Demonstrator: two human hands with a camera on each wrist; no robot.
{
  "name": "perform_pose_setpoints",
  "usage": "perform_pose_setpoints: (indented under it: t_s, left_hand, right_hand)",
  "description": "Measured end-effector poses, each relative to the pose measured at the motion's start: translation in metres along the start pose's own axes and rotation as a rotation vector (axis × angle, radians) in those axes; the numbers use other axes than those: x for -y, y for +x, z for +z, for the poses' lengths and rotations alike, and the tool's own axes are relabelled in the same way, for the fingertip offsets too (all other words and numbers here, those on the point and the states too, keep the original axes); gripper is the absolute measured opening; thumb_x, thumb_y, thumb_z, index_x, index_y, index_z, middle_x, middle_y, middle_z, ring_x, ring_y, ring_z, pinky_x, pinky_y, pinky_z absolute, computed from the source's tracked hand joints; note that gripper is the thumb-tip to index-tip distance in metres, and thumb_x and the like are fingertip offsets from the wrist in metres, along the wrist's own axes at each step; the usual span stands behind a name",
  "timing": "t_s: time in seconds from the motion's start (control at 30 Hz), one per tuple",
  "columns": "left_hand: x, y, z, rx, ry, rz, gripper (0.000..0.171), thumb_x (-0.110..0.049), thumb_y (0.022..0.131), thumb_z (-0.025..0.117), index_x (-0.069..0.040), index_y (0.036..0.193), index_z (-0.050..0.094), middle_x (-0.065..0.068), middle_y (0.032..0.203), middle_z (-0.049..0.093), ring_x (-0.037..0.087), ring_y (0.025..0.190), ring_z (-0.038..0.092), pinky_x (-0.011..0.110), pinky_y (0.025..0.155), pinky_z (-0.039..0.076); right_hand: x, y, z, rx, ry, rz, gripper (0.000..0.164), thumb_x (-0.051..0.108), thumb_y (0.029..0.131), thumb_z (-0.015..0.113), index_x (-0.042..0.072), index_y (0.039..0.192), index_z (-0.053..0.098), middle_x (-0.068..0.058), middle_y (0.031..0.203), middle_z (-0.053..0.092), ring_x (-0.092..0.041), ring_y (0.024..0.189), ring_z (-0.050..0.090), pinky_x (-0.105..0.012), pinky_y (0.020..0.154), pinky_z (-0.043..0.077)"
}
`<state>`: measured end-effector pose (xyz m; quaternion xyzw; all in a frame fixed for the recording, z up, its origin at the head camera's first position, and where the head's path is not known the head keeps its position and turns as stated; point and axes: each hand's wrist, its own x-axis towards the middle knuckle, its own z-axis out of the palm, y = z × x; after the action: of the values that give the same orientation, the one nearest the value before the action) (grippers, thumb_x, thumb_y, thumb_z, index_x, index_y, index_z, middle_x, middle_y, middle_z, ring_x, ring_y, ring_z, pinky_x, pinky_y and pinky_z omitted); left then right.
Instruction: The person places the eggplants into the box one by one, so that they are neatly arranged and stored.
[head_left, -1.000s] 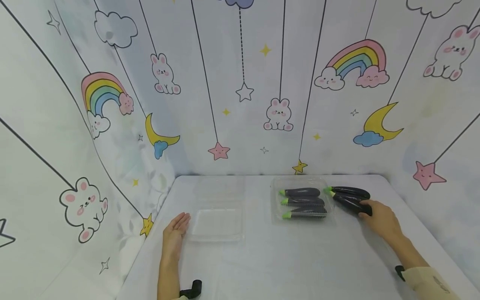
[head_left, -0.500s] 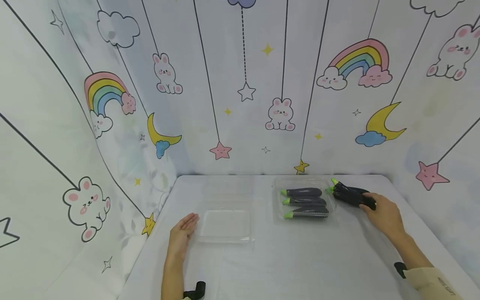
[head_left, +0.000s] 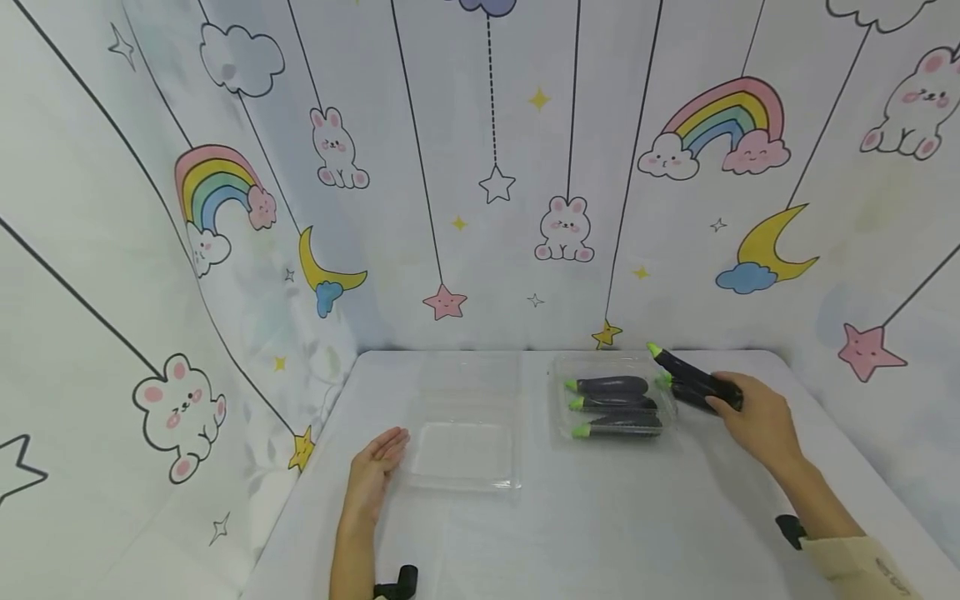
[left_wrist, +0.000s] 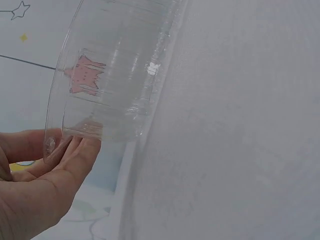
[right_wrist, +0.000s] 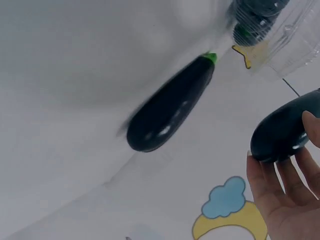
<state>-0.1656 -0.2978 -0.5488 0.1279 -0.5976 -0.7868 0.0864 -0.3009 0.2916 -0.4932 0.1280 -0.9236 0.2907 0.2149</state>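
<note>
In the head view, the right hand (head_left: 761, 417) is at the right of the frame, its fingers clamped on the blunt end of an eggplant (head_left: 688, 371). This eggplant slants up to the left, its green tip near the upper right corner of the right box (head_left: 558, 421). A second eggplant (head_left: 688, 396), partly hidden behind the held one, lies on the white desk (head_left: 600, 533) just beside that box. Inside the box (it is see-through) three eggplants (head_left: 611, 404) lie side by side, green ends to the left. Left of the frame's middle stands the left box (head_left: 463, 450), also see-through. The left hand (head_left: 372, 475) is at its left edge, fingers nearly straight and together. A printed backdrop (head_left: 397, 167) fills the upper frame.

In the left wrist view, the left hand is at lower left, its fingertips against the left box's wall. A pink star (left_wrist: 86, 76) shows through the plastic.

In the right wrist view, the held eggplant is at the right edge, thumb on one side and fingers below. The second eggplant lies mid-frame, green tip to the upper right; part of the right box fills the upper right corner.
</note>
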Motion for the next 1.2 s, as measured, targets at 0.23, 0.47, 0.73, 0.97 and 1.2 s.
perform_pose_setpoints:
  t_s: [0.23,0.47,0.73,0.97,1.2]
  left_hand:
    - [-0.001,-0.002,0.0,0.009,0.002,-0.013,0.05,0.016,0.101,0.048,0.013,0.15,0.041,0.031,0.153,0.046,0.036,0.143,0.048,0.029,0.111,0.048]
    - [0.0,-0.002,0.0,0.017,0.006,-0.008,0.05,0.015,0.101,0.049,0.013,0.15,0.042,0.032,0.153,0.047,0.037,0.143,0.048,0.03,0.112,0.047]
    - [0.002,-0.001,-0.001,0.026,0.006,0.008,0.05,0.016,0.1,0.049,0.014,0.15,0.042,0.032,0.152,0.047,0.038,0.143,0.048,0.031,0.111,0.048]
    - [0.002,-0.001,-0.001,0.029,0.005,0.014,0.05,0.016,0.1,0.049,0.014,0.149,0.043,0.033,0.152,0.048,0.038,0.143,0.048,0.032,0.112,0.047]
    - [0.001,-0.001,0.0,0.023,0.001,-0.001,0.05,0.014,0.1,0.049,0.013,0.15,0.043,0.031,0.153,0.047,0.036,0.143,0.048,0.031,0.113,0.046]
  right_hand:
    - [0.032,0.005,0.0,0.03,0.021,-0.039,0.046,0.014,0.094,0.078,-0.002,0.135,0.064,-0.033,0.131,0.062,-0.055,0.118,0.057,-0.07,0.087,0.048]
    - [0.068,0.013,0.002,0.081,0.054,-0.097,0.047,0.013,0.093,0.079,0.002,0.136,0.065,-0.028,0.13,0.065,-0.05,0.113,0.063,-0.067,0.085,0.053]
    - [0.1,0.017,0.023,0.144,0.061,-0.167,0.045,0.015,0.092,0.081,0.006,0.135,0.067,-0.021,0.133,0.067,-0.043,0.113,0.065,-0.062,0.09,0.053]
    - [0.128,0.019,0.042,0.173,0.128,-0.232,0.043,0.014,0.091,0.082,0.007,0.131,0.07,-0.016,0.131,0.07,-0.039,0.119,0.065,-0.059,0.094,0.055]
    - [0.154,0.02,0.056,0.2,0.157,-0.278,0.043,0.017,0.089,0.085,0.008,0.129,0.072,-0.011,0.128,0.072,-0.033,0.12,0.067,-0.053,0.096,0.057]
